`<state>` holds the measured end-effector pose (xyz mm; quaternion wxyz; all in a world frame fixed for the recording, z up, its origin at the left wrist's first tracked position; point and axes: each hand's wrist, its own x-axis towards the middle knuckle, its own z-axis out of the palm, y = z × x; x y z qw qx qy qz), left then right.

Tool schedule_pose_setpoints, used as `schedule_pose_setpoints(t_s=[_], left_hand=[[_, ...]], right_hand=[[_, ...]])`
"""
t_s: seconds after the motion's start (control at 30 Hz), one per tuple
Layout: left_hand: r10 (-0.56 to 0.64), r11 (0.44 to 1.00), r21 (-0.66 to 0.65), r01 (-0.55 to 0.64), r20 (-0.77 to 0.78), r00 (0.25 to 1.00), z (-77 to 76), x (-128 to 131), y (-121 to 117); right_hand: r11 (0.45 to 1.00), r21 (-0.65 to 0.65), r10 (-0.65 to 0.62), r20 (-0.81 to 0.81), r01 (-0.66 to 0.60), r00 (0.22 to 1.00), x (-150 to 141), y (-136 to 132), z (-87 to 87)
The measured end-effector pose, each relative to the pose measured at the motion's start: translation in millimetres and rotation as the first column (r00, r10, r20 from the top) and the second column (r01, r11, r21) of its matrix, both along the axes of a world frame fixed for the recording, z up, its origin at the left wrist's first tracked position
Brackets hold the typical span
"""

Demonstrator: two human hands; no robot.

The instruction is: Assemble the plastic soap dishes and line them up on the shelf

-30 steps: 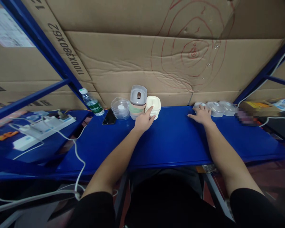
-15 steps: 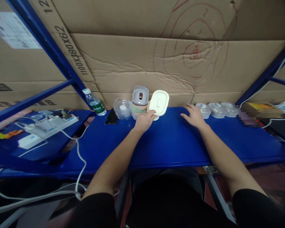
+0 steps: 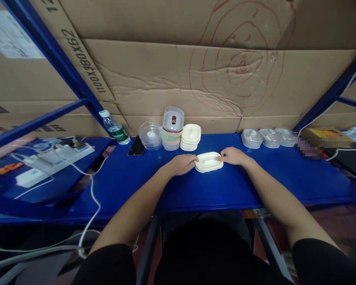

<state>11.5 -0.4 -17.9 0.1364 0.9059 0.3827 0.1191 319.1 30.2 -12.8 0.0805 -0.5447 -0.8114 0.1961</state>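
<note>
A cream-coloured lid (image 3: pixel 209 162) with a raised oblong middle is held between my two hands, low over the blue table (image 3: pixel 201 194). My left hand (image 3: pixel 182 164) pinches its left edge, and my right hand (image 3: pixel 233 155) grips the right edge with the thumb on top. Behind it stands a stack of similar cream lids (image 3: pixel 191 137). To the left of that stack are nested coloured containers (image 3: pixel 172 128), the top one grey with a brown mark inside. Clear plastic bowls (image 3: pixel 150 136) are stacked further left.
A phone (image 3: pixel 136 147) and a green-labelled water bottle (image 3: pixel 115 128) sit at the left. Three lidded clear boxes (image 3: pixel 269 138) line the back right. A white power strip (image 3: pixel 55 164) with cables lies on the left surface. Cardboard (image 3: pixel 154 79) walls the back.
My left hand has brought the cream lid from the stack down and nearer to me. My right hand, open and empty before, has moved left and now grips the lid's other edge.
</note>
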Motion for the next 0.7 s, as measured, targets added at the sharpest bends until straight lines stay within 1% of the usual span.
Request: schedule_pose_setpoints(t_s=[0.03,0.1,0.2,0.3,0.37,0.4,0.43,0.47,0.5,0.53,0.57,0.6,0.63,0.67,0.7], left_hand=[[0.01,1.0,-0.018,-0.01,-0.009,1.0,1.7,-0.2,0.2],[0.025,0.999,-0.033,-0.026,-0.022,0.999,5.5,-0.5,-0.2],[0.044,0.999,-0.025,-0.045,-0.026,0.999,9.5,-1.6,-1.5],[0.103,0.995,-0.011,-0.103,-0.007,0.995,10.6,-5.0,-0.1],[0.152,0.987,0.049,-0.155,0.06,0.987,11.7,-8.8,2.8],[0.183,0.974,0.113,-0.196,0.115,0.976,12.9,-11.2,4.8],[0.225,0.946,0.194,-0.26,0.181,0.957,14.9,-14.0,6.9],[0.277,0.896,0.281,-0.345,0.254,0.927,17.4,-17.2,9.2],[0.332,0.822,0.358,-0.443,0.33,0.884,20.3,-20.9,11.5],[0.386,0.733,0.414,-0.54,0.4,0.831,23.3,-24.9,14.0],[0.434,0.644,0.445,-0.623,0.459,0.776,26.1,-29.2,16.6],[0.473,0.57,0.455,-0.684,0.498,0.727,28.4,-33.5,19.4],[0.504,0.525,0.454,-0.72,0.516,0.693,29.7,-37.7,22.3],[0.526,0.506,0.447,-0.738,0.518,0.674,30.0,-41.5,25.3],[0.54,0.512,0.433,-0.742,0.51,0.67,29.4,-44.7,28.4]], right_hand=[[1.0,-0.017,0.002,0.073,-0.001,0.997,-1.1,-1.2,1.1],[1.0,-0.026,-0.003,0.121,0.006,0.993,-3.2,-2.4,2.3],[0.999,-0.032,0.032,0.072,-0.03,0.997,-2.6,-0.4,0.4],[0.997,-0.02,0.072,-0.009,-0.072,0.997,2.6,4.5,-4.5],[0.996,-0.019,0.082,-0.043,-0.083,0.996,6.0,7.4,-7.4],[0.996,-0.023,0.081,-0.054,-0.083,0.995,7.2,8.3,-8.4],[0.996,-0.03,0.078,-0.062,-0.08,0.995,8.0,8.9,-9.1],[0.996,-0.035,0.076,-0.068,-0.079,0.995,8.5,9.2,-9.4],[0.996,-0.038,0.078,-0.072,-0.081,0.994,8.7,9.3,-9.6],[0.996,-0.039,0.082,-0.074,-0.085,0.994,8.7,9.3,-9.6],[0.995,-0.038,0.085,-0.073,-0.088,0.994,8.5,9.3,-9.5],[0.996,-0.035,0.084,-0.071,-0.087,0.994,8.3,9.4,-9.5],[0.996,-0.032,0.081,-0.067,-0.083,0.994,8.2,9.5,-9.5],[0.997,-0.028,0.075,-0.065,-0.076,0.995,8.0,9.6,-9.6],[0.997,-0.026,0.07,-0.063,-0.071,0.996,7.8,9.7,-9.8]])
